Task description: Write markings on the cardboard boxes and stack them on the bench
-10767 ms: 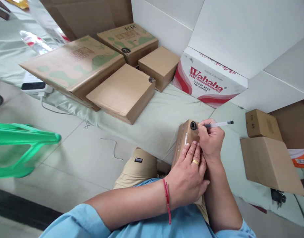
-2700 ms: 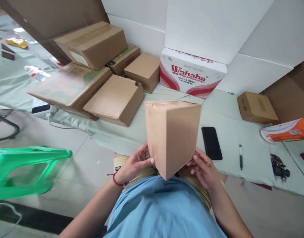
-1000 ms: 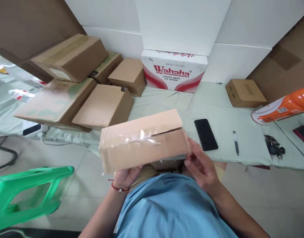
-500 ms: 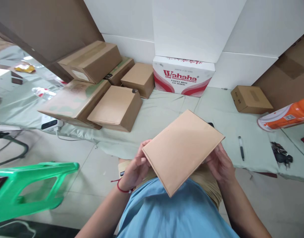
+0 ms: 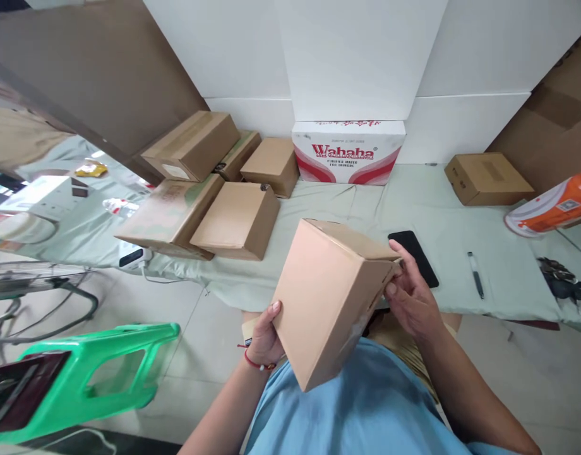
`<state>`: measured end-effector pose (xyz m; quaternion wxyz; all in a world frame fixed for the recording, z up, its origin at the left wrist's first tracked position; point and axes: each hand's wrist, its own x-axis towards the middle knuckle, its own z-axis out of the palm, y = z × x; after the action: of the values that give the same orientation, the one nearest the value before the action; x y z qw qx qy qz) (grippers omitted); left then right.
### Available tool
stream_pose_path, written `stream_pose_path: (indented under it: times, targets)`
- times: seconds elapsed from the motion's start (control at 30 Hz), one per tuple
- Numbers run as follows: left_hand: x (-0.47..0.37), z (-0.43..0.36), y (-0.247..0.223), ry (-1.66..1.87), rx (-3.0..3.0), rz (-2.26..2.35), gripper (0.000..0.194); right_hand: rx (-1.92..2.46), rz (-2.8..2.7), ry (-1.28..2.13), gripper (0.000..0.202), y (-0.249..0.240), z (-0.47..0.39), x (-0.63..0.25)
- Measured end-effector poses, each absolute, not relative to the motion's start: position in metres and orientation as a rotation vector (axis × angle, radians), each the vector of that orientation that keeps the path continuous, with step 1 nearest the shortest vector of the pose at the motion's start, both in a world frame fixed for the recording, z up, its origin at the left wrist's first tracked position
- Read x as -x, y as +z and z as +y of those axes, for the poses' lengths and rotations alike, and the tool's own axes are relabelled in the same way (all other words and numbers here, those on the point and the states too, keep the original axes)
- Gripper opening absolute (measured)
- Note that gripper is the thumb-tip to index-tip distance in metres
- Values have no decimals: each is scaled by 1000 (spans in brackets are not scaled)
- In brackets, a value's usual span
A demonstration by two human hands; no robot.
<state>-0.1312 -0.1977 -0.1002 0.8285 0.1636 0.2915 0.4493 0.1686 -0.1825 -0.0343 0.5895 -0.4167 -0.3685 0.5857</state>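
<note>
A plain brown cardboard box (image 5: 316, 297) is held up, tilted, over my lap, in front of the table's near edge. My left hand (image 5: 266, 333) grips its left edge, thumb on the large face and the other fingers hidden behind. At the box's upper right corner, my right hand (image 5: 411, 287) has its fingers closed on the edge of the narrow side. A strip of shiny tape shows on that side. Just behind my right hand, a black phone (image 5: 419, 256) lies on the table.
Several brown cardboard boxes (image 5: 233, 218) stand at the left, some stacked. A Wahaha carton (image 5: 350, 155) is against the white panel. Toward the right are a small box (image 5: 492, 180), an orange bottle (image 5: 556, 205), a pen (image 5: 475, 276) and keys (image 5: 564, 281). A green stool (image 5: 162, 341) stands lower left.
The box has been turned from its flat face upward to a steep tilt, showing its narrow sides. My right hand has moved up to its upper corner. The phone is now uncovered.
</note>
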Motion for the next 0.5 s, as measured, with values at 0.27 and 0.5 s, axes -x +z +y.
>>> stream_pose_path:
  times: [0.27, 0.5]
  targets:
    - [147, -209, -90, 1007, -184, 604, 42, 1631, -1381, 637, 47, -46, -153, -225]
    - [117, -189, -39, 1055, -81, 783, 48, 2636, -1238, 149, 81, -70, -143, -339]
